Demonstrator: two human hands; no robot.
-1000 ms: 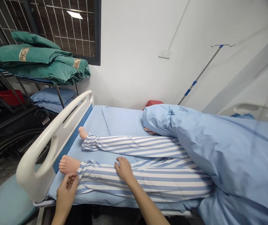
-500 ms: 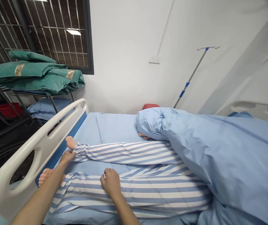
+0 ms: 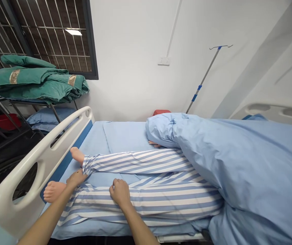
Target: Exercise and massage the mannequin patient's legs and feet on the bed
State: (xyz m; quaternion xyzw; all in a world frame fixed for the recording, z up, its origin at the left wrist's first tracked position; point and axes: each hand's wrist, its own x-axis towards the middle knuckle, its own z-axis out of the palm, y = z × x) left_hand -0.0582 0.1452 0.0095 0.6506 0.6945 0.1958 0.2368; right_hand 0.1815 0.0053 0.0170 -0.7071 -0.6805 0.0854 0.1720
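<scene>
A figure in blue-and-white striped trousers point(image 3: 161, 200) lies on the bed, with two bare feet at the left: the far foot point(image 3: 76, 155) and the near foot point(image 3: 54, 191). My left hand point(image 3: 76, 178) is closed at the bunched cuff point(image 3: 87, 164) of the far trouser leg, its fingertips partly hidden by the cloth. Loosely curled, my right hand point(image 3: 120, 193) rests at the upper edge of the near trouser leg, with nothing visible in its fingers. A light-blue quilt point(image 3: 212, 153) covers the figure's upper part, and fingers point(image 3: 154, 144) show under its edge.
The white footboard point(image 3: 33, 177) stands left of the feet. Behind it, folded green bedding point(image 3: 38, 83) lies on a rack near the barred window, above a red basin point(image 3: 5, 121). An IV pole point(image 3: 203, 80) rises behind the bed, and a wall socket point(image 3: 164, 61) is nearby.
My left hand has moved slightly down and right, drawing the far cuff toward me. The view has shifted a little; my right hand stays nearly in place.
</scene>
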